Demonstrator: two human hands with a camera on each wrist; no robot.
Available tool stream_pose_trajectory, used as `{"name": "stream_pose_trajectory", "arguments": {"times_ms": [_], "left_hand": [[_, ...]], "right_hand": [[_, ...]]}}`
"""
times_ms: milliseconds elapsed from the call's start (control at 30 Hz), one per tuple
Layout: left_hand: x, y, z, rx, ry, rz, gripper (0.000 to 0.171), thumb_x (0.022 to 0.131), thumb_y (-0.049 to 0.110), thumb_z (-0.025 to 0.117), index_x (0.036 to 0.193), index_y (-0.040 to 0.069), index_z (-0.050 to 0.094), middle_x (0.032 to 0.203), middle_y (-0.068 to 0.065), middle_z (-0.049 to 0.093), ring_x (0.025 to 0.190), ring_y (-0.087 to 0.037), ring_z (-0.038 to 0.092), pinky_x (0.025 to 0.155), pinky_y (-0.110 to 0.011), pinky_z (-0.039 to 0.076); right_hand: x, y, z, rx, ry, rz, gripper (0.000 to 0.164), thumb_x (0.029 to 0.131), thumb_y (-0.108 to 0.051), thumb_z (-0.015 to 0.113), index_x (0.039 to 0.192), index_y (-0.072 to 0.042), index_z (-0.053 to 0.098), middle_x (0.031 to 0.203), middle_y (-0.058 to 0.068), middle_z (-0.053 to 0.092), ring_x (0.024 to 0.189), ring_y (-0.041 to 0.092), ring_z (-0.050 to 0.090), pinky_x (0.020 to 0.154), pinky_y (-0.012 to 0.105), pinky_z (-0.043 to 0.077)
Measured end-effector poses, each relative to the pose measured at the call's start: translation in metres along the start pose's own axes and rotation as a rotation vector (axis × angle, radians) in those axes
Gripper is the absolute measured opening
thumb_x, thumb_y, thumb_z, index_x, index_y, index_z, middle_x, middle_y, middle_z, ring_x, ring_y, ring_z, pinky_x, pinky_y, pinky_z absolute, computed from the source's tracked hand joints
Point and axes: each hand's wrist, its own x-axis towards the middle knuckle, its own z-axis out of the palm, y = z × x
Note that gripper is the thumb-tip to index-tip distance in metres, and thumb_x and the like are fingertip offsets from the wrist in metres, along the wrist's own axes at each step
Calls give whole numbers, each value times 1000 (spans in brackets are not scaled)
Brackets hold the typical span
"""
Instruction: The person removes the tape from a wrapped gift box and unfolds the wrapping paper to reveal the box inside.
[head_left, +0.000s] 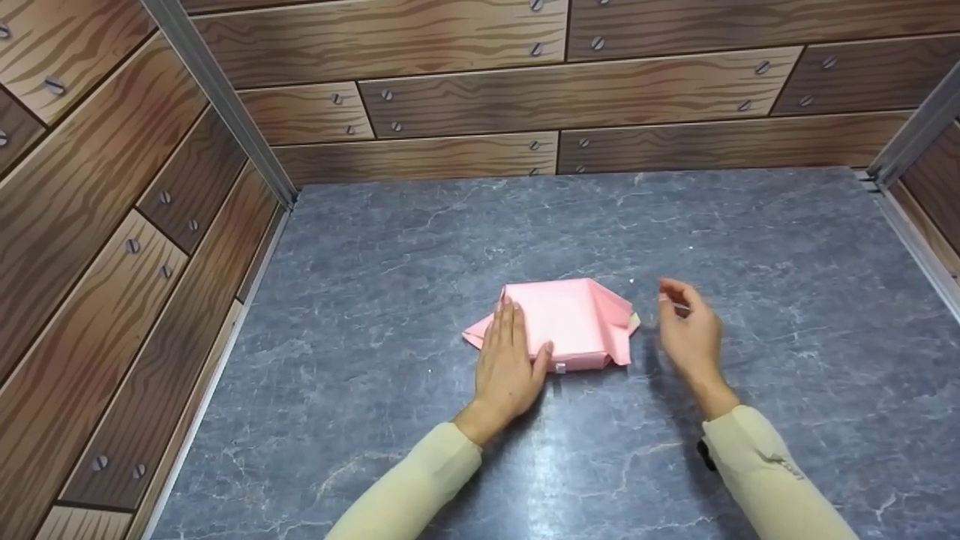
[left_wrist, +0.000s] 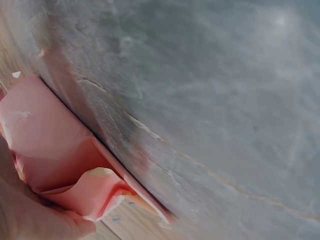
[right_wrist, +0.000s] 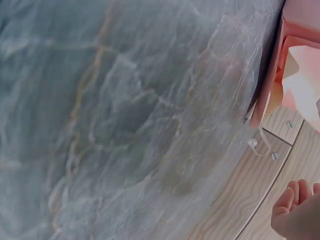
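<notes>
A box-shaped package in pink wrapping paper (head_left: pixel 562 315) lies on the tabletop, its loose folded ends sticking out left and right. My left hand (head_left: pixel 510 367) rests flat on its left part, fingers straight and thumb at the near edge. Seen from the left wrist, the hand (left_wrist: pixel 30 215) is against the pink paper (left_wrist: pixel 50 125), beside an end flap standing open. Apart from the package on its right, my right hand (head_left: pixel 691 330) hovers with loosely bent fingers. In the right wrist view, the same hand (right_wrist: pixel 300 210) shows curled fingers with nothing visible in them.
A dark grey marbled tabletop (head_left: pixel 375 255) lies under everything, with a few tiny white specks. Wood-patterned panels (head_left: pixel 465 105) stand at the back and sides, with metal corner strips (head_left: pixel 225 105). A small clear piece of tape (head_left: pixel 560 367) shows on the package's near side.
</notes>
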Motion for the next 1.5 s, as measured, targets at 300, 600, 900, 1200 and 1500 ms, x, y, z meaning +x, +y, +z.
{"name": "stream_pose_trajectory", "arguments": {"times_ms": [300, 600, 900, 1200, 1500], "left_hand": [[3, -6, -4, -95, -8, 7, 72, 101, 45, 38, 151, -4, 24, 160, -20, 22, 149, -33, 21, 122, -43, 22], [3, -19, -12, -152, -21, 45, 79, 99, 53, 37, 153, -2, 19, 162, -17, 16, 150, -31, 17, 122, -45, 21], [-1, -36, -13, -134, -68, 115, 77, 100, 52, 39, 154, 1, 16, 163, -13, 14, 151, -29, 17, 122, -44, 21], [5, -42, -15, -115, -34, 156, 70, 102, 46, 37, 154, 3, 18, 163, -12, 18, 150, -29, 20, 121, -45, 24], [26, -52, -30, -81, 34, 188, 67, 103, 40, 40, 154, 2, 19, 160, -16, 24, 149, -28, 22, 123, -39, 19]], "right_hand": [[-13, -7, 16, -38, -157, -225, 34, 85, -3, 66, 118, 0, 65, 113, 19, 67, 107, 31, 62, 91, 45, 50], [-19, -7, 18, -97, -170, -347, 40, 77, 0, 68, 117, 0, 66, 118, 18, 65, 114, 35, 58, 96, 43, 42], [-24, 0, 12, -188, -353, -484, 58, 76, -27, 82, 127, -9, 64, 137, 18, 56, 128, 39, 45, 107, 60, 30], [-20, -1, 13, -193, -315, -554, 56, 74, -22, 84, 125, -8, 65, 135, 18, 57, 127, 38, 47, 103, 56, 31], [5, -6, 7, -146, -243, -509, 56, 75, -18, 83, 125, -4, 64, 130, 22, 60, 123, 40, 50, 106, 58, 33]]}}
